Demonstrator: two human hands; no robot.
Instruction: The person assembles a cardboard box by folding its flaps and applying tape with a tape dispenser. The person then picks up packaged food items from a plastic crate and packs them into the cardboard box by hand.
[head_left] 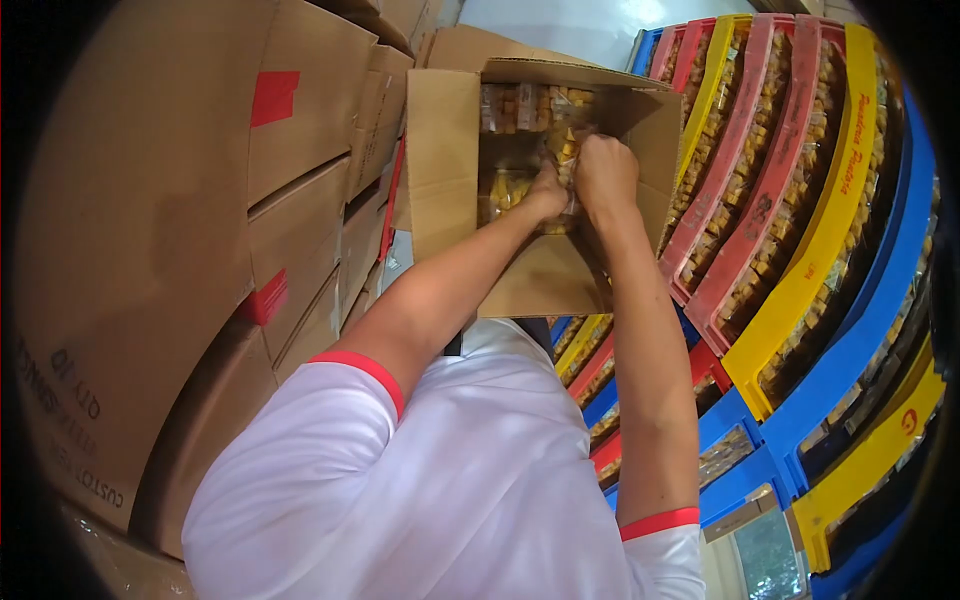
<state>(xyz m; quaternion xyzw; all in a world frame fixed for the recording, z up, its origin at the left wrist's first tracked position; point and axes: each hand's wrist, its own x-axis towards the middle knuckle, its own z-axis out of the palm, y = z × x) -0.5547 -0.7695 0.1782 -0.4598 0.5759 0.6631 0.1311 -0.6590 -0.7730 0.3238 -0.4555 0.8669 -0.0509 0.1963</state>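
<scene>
Between hands [606, 172], a half-hidden pack [567, 152]

Your view is moderately lit. Note the glare on the pale floor [590, 18] beyond your open carton [445, 160], whose interior lies in shadow. Lens distortion bows the crates [845, 200] at right; the corners go black. Fine detail around your left hand [547, 192] and right hand [607, 175] is soft.

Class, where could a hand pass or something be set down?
Bare cardboard shows at the near end of the open carton, between the forearms. Pale floor lies beyond the far flap. Crowded: the left hand and right hand among snack packs, and the filled plastic crates at right.
</scene>
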